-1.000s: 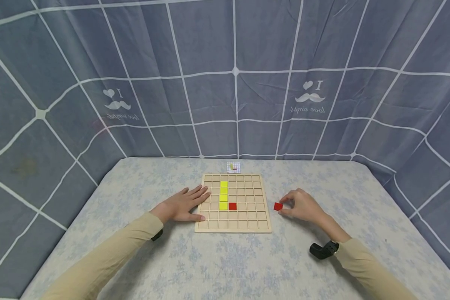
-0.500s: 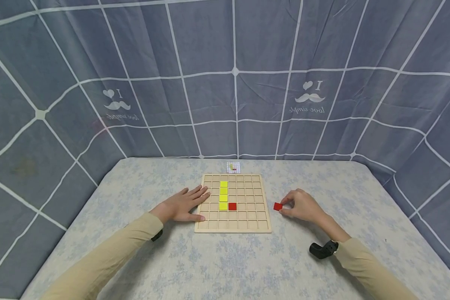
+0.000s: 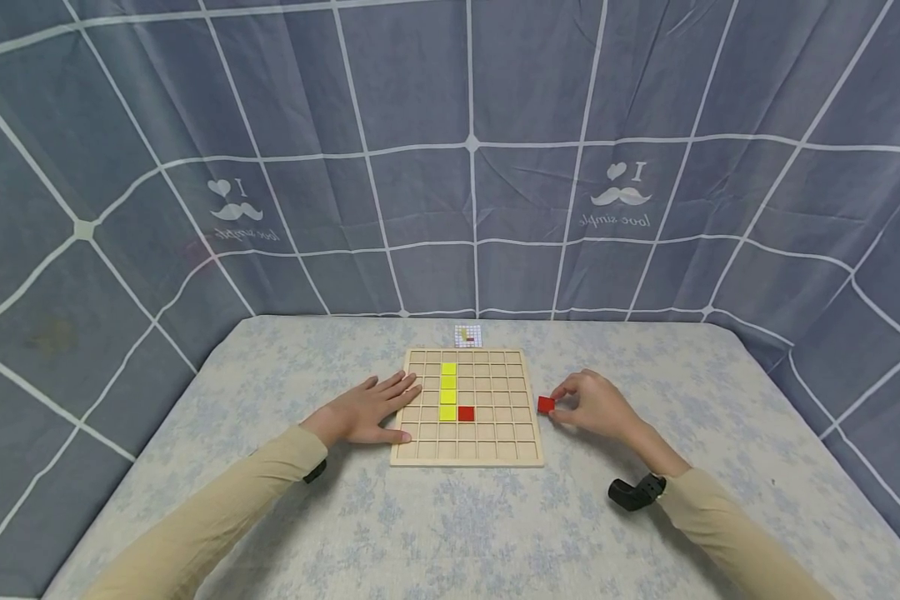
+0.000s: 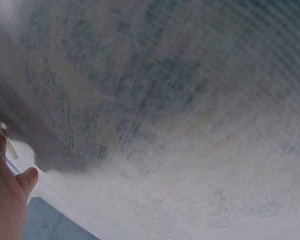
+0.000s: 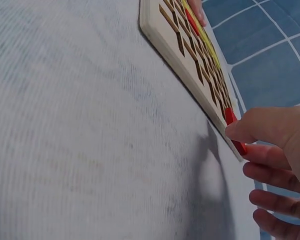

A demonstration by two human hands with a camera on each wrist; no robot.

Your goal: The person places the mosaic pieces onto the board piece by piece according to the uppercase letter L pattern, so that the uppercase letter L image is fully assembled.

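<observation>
A wooden grid board (image 3: 498, 454) lies in the middle of the table in the head view. Several yellow square tiles (image 3: 448, 390) form a column in its cells, and one red tile (image 3: 466, 413) sits just right of the lowest of them. My left hand (image 3: 367, 408) rests spread on the board's left edge. At the board's right edge my right hand (image 3: 596, 407) pinches a second red tile (image 3: 546, 405) between thumb and index finger. The right wrist view shows this held tile (image 5: 232, 120) tilted beside the board's rim, the other fingers loosely bent.
A small printed card (image 3: 468, 336) with a coloured grid pattern lies behind the board. A pale patterned cloth covers the table (image 3: 450, 525). Blue-grey curtains (image 3: 420, 208) with white lines stand round its back and sides.
My right hand has moved a little left and away from me, bringing the pinched red tile up to the board's right edge. The left hand stays where it was.
</observation>
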